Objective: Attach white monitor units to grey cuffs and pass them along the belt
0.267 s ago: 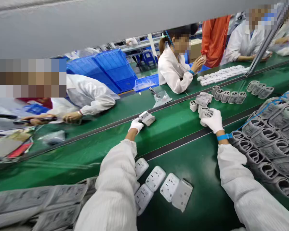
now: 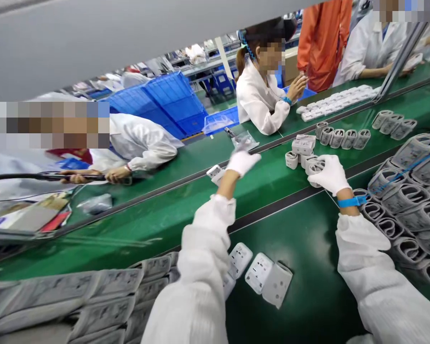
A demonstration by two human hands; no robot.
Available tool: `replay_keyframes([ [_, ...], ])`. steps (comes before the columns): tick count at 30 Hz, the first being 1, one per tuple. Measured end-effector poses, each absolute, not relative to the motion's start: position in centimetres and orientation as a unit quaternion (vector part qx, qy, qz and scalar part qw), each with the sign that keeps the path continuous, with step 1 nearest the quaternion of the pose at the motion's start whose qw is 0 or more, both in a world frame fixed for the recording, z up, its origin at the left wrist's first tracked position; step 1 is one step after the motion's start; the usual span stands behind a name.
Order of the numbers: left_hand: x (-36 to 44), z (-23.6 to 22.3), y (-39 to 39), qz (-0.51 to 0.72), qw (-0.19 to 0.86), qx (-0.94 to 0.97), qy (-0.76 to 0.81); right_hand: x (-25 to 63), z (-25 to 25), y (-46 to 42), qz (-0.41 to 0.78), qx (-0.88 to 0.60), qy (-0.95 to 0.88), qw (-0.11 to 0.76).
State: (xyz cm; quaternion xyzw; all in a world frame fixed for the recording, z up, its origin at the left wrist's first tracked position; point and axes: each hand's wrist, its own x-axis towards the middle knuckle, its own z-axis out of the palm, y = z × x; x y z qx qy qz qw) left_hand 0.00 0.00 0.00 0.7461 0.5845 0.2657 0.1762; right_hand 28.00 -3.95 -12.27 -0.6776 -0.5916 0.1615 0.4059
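My left hand (image 2: 242, 163), in a white glove, hovers above the green belt (image 2: 186, 210), its fingers stretched to the right with nothing visible in them. Just left of its wrist lies a white socket unit (image 2: 214, 173), partly hidden by the hand. My gloved right hand (image 2: 331, 175) is closed around a grey rolled packet (image 2: 314, 166) on the belt. Against that packet stand several similar grey packets (image 2: 303, 143). Closer to me, white socket units (image 2: 260, 272) lie on the green table beside a flat grey packet (image 2: 277, 286); my left sleeve covers part of them.
Stacked grey rolled packets (image 2: 412, 210) fill the right side, and flat grey packets (image 2: 107, 286) the lower left. More rolls (image 2: 349, 138) stand farther along the belt. Across it, co-workers sit near rows of white units (image 2: 344, 102). A blue wrist strap (image 2: 353, 201) trails a cord.
My left hand has let go of the white socket units on the belt and moved right, its fingers now stretched out. My right hand stays at the grey rolled packet. The view has shifted slightly.
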Motion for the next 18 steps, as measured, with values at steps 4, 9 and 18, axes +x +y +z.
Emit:
replay_keyframes([
  [4,7.3,-2.9,2.9,0.209,0.172,0.822,0.501,25.9,-11.4,-9.1,0.130,-0.686,-0.626,0.347],
  [9,10.5,-6.2,2.1,0.178,0.171,0.878,0.411,24.8,-13.3,-16.6,0.133,-0.679,-0.647,0.320],
  [18,4.4,-4.8,-6.4,0.289,0.107,0.836,0.454,26.9,-13.3,-24.8,0.188,-0.630,-0.659,0.364],
])
